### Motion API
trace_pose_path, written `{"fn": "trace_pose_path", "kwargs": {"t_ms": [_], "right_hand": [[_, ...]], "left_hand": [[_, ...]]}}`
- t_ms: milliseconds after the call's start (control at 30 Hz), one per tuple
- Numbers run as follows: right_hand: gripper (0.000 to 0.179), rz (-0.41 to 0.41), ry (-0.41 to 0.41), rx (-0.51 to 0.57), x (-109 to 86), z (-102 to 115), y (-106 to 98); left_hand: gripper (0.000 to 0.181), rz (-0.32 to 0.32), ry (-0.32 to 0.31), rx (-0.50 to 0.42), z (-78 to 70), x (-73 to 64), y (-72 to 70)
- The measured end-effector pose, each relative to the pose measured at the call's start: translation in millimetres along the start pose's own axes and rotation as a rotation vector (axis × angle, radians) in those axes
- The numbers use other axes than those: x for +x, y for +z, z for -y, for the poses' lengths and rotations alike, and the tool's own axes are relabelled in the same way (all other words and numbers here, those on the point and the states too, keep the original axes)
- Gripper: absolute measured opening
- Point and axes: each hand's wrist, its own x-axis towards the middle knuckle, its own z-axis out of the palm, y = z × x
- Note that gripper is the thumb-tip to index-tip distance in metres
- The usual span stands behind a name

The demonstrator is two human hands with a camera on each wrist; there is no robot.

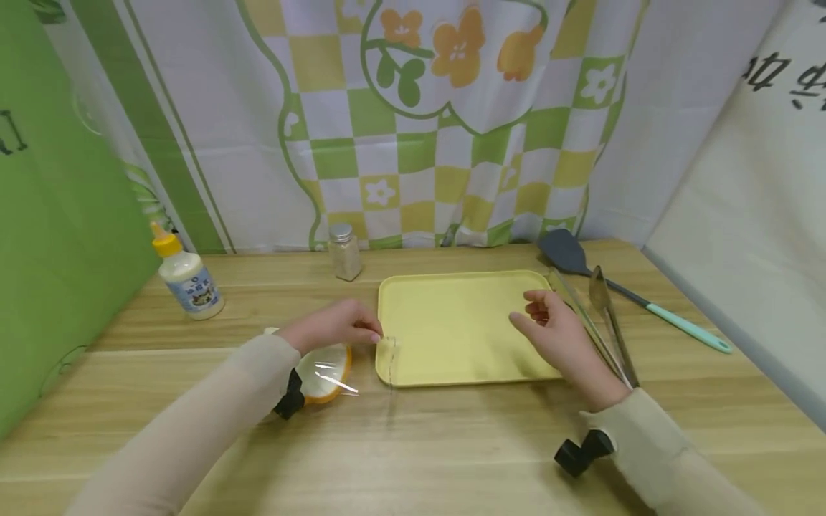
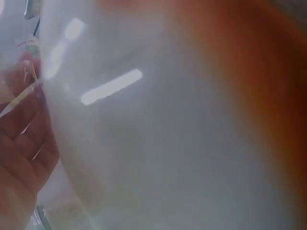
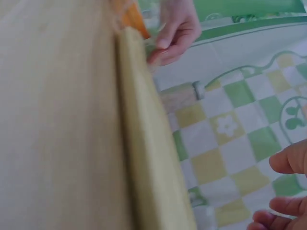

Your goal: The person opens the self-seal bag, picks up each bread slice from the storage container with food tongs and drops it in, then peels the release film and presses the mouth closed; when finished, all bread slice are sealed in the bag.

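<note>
My left hand (image 1: 342, 326) is at the left edge of a yellow tray (image 1: 452, 326), its thumb and fingertips pinching a thin clear plastic film (image 1: 391, 362) that hangs down from them. Under the left wrist lies a white dish with an orange rim (image 1: 349, 364), partly hidden by the arm. Bright glare streaks show across the dish, which fills the left wrist view as a blurred white and orange shape. Over the tray's right end, my right hand (image 1: 556, 337) has its fingers loosely bent and parted, holding nothing.
Metal tongs (image 1: 609, 315) lie right of the tray, partly behind the right hand. Beyond them rests a dark spatula with a mint handle (image 1: 687, 326). A glass shaker jar (image 1: 345, 254) and a yellow-capped squeeze bottle (image 1: 190, 283) stand at the back left. A checked curtain (image 1: 426, 158) hangs behind.
</note>
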Motion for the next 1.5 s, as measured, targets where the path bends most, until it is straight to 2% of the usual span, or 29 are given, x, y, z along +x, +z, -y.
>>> {"fn": "trace_pose_path", "kwargs": {"t_ms": [100, 200, 367, 600, 767, 1000, 1233, 1367, 1500], "right_hand": [[0.047, 0.005, -0.049, -0.007, 8.1, 18.5, 1.8], [0.037, 0.025, -0.132, -0.011, 20.0, 36.4, 11.2], [0.026, 0.144, -0.223, -0.004, 34.0, 46.7, 49.8], [0.026, 0.28, -0.266, -0.028, 42.7, 53.1, 104.2], [0.018, 0.302, -0.289, -0.066, 48.6, 60.5, 129.0], [0.009, 0.269, -0.289, -0.018, 55.5, 62.3, 147.2], [0.018, 0.303, -0.3, -0.101, 61.0, 61.0, 156.4], [0.019, 0.328, -0.307, -0.134, 62.5, 61.3, 158.1], [0.015, 0.37, -0.281, -0.108, 62.6, 60.5, 155.8]], "left_hand": [[0.012, -0.043, -0.054, 0.015, -4.5, -3.6, 3.0], [0.012, -0.108, -0.075, 0.011, -3.3, -7.7, 4.5], [0.015, -0.207, -0.084, -0.057, 3.9, -12.1, 13.5], [0.015, -0.251, -0.161, -0.173, 2.0, -13.6, 25.9], [0.015, -0.279, -0.175, -0.178, -0.2, -15.6, 28.5], [0.016, -0.311, -0.168, -0.192, 2.0, -17.9, 28.0], [0.013, -0.318, -0.182, -0.164, 2.2, -16.5, 29.1], [0.012, -0.33, -0.174, -0.198, 5.8, -16.1, 30.6], [0.012, -0.331, -0.171, -0.263, 11.0, -15.9, 31.6]]}}
